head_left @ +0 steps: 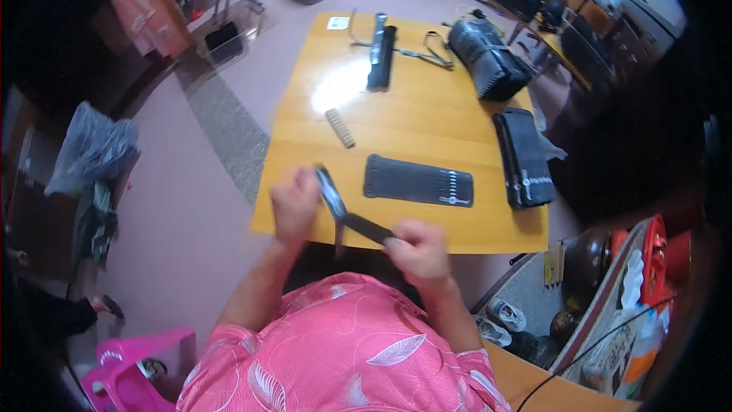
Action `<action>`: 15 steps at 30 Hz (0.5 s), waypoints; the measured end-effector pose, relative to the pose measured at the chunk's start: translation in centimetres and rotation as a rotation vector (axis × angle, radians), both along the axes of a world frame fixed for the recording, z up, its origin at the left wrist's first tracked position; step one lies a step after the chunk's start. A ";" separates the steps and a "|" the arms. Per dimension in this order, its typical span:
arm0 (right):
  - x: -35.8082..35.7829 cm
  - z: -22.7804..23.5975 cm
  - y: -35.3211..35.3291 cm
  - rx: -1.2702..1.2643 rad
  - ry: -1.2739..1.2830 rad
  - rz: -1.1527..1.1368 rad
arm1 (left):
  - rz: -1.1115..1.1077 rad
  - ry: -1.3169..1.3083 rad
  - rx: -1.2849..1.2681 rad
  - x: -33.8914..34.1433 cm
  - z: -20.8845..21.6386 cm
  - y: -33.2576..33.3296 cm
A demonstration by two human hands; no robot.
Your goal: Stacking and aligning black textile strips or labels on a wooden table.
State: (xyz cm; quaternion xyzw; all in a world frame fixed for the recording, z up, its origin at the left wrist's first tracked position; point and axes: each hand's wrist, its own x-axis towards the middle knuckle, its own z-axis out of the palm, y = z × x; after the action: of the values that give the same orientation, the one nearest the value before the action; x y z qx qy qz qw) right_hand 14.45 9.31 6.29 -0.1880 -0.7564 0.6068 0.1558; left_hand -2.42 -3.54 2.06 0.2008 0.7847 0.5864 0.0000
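Note:
Just over the table's near edge, a black strap (367,227) runs slantwise between my two hands, bent near its middle. My right hand (419,252) is closed, thumb on top, around its lower right end. My left hand (295,204) is closed and blurred beside the strap's shiny upper part (329,189); whether its fingers grip the strap is hard to see. A narrow end hangs below the bend. Beyond my right hand a flat row of black straps (408,178) with white markings lies on the wooden table (435,133). Farther left is a tan ridged strip (340,128).
A thick stack of black straps (523,156) lies at the table's right edge, with a large tied bundle (488,61) behind it. Black pieces (381,61) and a thin strap (435,57) lie at the back. A pink plastic chair (137,374) stands lower left, shoes (505,314) lower right.

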 end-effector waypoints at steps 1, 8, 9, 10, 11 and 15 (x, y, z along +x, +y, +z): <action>1.5 -0.3 0.7 -0.003 0.099 -0.042 | 0.065 -0.163 0.254 -3.3 0.4 -0.5; 14.8 -0.1 9.5 -0.300 1.018 -0.221 | 0.352 -0.392 0.426 -16.4 -1.3 -11.8; 14.3 3.1 8.4 -0.423 0.871 -0.072 | 0.271 -0.409 0.404 -15.4 -0.6 -10.4; 14.6 2.8 8.7 -0.443 0.872 -0.096 | 0.208 -0.413 0.386 -13.7 0.7 -8.6; 14.9 2.6 8.8 -0.463 0.877 -0.117 | 0.130 -0.455 0.359 -11.9 1.9 -7.1; 12.8 3.5 8.4 -0.131 0.779 -0.182 | -0.061 -0.590 0.404 -11.9 5.4 -4.7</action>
State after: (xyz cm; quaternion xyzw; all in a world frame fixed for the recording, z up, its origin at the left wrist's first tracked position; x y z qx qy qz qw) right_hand 27.23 17.70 9.75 -0.0196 -0.5808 0.6634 0.4714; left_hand -14.32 -8.21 7.42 0.0421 0.6128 0.7622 0.2043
